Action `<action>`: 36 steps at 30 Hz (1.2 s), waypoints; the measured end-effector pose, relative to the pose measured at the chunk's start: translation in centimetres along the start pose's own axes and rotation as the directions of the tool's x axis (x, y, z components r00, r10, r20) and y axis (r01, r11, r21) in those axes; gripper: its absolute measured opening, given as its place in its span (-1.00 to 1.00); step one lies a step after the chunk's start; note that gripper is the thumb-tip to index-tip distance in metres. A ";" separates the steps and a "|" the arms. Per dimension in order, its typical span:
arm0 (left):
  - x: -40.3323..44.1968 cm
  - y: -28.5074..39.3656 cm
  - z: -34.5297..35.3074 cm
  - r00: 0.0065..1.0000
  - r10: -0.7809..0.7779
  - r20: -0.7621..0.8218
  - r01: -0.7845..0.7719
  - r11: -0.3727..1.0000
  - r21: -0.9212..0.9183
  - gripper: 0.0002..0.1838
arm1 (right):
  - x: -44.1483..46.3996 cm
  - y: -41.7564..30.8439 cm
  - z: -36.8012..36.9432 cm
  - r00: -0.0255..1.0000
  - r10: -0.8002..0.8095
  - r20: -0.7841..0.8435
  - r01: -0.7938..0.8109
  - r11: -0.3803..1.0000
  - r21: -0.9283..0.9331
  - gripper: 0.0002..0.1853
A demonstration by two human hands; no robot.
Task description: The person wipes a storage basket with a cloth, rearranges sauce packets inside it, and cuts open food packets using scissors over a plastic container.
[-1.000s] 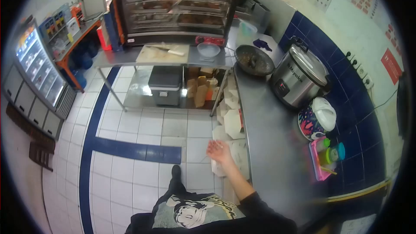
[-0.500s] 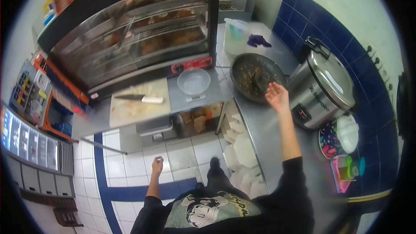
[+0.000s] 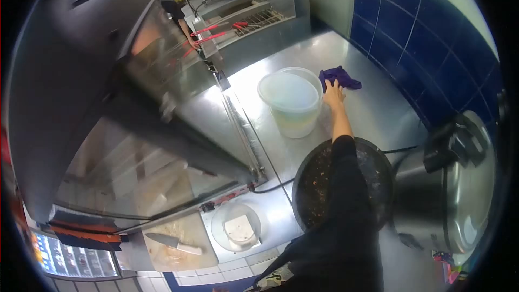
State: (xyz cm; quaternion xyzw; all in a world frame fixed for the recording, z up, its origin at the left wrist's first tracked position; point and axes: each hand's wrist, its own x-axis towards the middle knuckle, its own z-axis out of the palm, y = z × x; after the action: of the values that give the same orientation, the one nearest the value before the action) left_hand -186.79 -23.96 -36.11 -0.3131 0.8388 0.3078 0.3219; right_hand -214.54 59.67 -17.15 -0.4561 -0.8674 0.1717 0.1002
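Right hand [image 3: 334, 96]: fingers loosely spread, no hold visible. Purple cloth [image 3: 347, 79] at fingertips, contact unclear. Best: pinch a thick fold, clearing tub [image 3: 294, 105] just left.

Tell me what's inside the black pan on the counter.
Small reddish-brown bits show in the pan, beside the black sleeve; the sleeve covers its middle, so whatever lies there can't be seen.

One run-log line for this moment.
right hand: open, at purple cloth, contact unclear | left hand: out of view | plastic bucket: beside right hand | dark pan: beneath right arm
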 end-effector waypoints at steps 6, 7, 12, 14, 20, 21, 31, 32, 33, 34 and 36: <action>-1.9 5.0 -3.1 0.989 0.102 0.105 -0.114 0.986 0.118 -0.66 | 5.1 2.4 3.2 0.968 -0.188 -0.167 0.208 0.972 0.112 -0.77; -2.3 5.8 -3.8 0.983 0.130 0.129 -0.148 0.979 0.140 -0.65 | 5.1 3.7 2.1 0.968 -0.183 -0.174 0.203 0.973 0.108 -0.77; -6.7 10.9 -8.9 0.903 0.285 0.321 -0.376 0.886 0.271 -0.64 | -0.8 4.5 -12.0 0.831 0.089 -0.548 0.309 0.747 0.589 -0.81; -10.0 13.6 -11.5 0.824 0.362 0.437 -0.514 0.801 0.305 -0.63 | -6.7 4.4 -18.1 0.777 0.044 -0.628 0.456 0.649 0.609 -0.80; -27.5 24.1 -12.6 0.159 0.920 0.359 -0.983 0.181 -0.028 -0.64 | -38.1 3.5 -31.3 0.693 -0.110 -0.713 0.716 0.225 0.661 -0.74; -29.8 24.5 -11.7 -0.040 0.946 0.322 -0.995 -0.009 -0.096 -0.53 | -44.3 3.8 -32.5 0.703 -0.133 -0.698 0.707 0.232 0.668 -0.73; -51.8 1.8 3.2 -0.524 0.546 0.654 -0.731 0.105 -0.674 -0.48 | -91.0 17.4 -35.5 0.986 0.116 -0.119 0.083 0.277 0.957 -0.81; -53.4 -1.5 4.1 -0.517 0.472 0.714 -0.710 0.230 -0.666 -0.63 | -94.8 19.8 -35.4 0.968 0.205 -0.144 0.080 0.293 0.953 -0.81; -54.8 -4.5 4.6 -0.562 0.387 0.731 -0.700 0.248 -0.670 -0.63 | -98.8 22.2 -34.8 0.938 0.323 -0.128 0.091 0.127 0.988 -0.81; -56.2 -7.2 5.2 -0.567 0.311 0.763 -0.727 0.247 -0.641 -0.71 | -103.0 24.3 -34.7 0.896 0.429 -0.111 0.139 -0.035 0.990 -0.81; -59.9 -13.9 6.8 -0.612 0.158 0.775 -0.735 0.248 -0.631 -0.79 | -111.6 27.3 -35.1 0.773 0.624 -0.117 0.252 -0.132 0.959 -0.75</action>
State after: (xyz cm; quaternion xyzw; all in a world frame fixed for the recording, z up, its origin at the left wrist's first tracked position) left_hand -138.64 -8.03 -0.65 0.6413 0.3483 0.3444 0.5905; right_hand -119.38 -10.90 2.65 -0.3827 -0.2814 0.6191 0.6253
